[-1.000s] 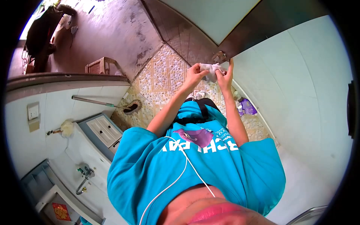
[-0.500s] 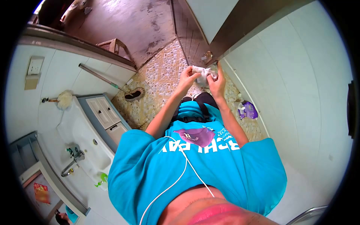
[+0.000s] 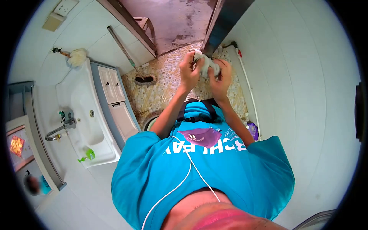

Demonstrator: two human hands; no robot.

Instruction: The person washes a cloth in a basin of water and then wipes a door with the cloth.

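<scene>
A crumpled whitish cloth (image 3: pixel 207 65) is held up between both hands in front of the body, above the pebble-patterned floor. My left hand (image 3: pixel 189 71) grips its left end, with thumb and fingers pinched on it. On the other side, my right hand (image 3: pixel 221 79) has its fingers and thumb closed on the cloth's right part. Parts of the cloth are hidden behind the fingers.
A white sink (image 3: pixel 86 126) with a tap (image 3: pixel 63 128) and a green bottle (image 3: pixel 90 154) is at left, beside a cabinet (image 3: pixel 117 96). A mop (image 3: pixel 145 79) leans near the doorway. A purple package (image 3: pixel 252 131) lies by the right wall.
The view has turned, bringing the sink further into view and narrowing the doorway view. The hands have come closer together on the cloth, which is more bunched up.
</scene>
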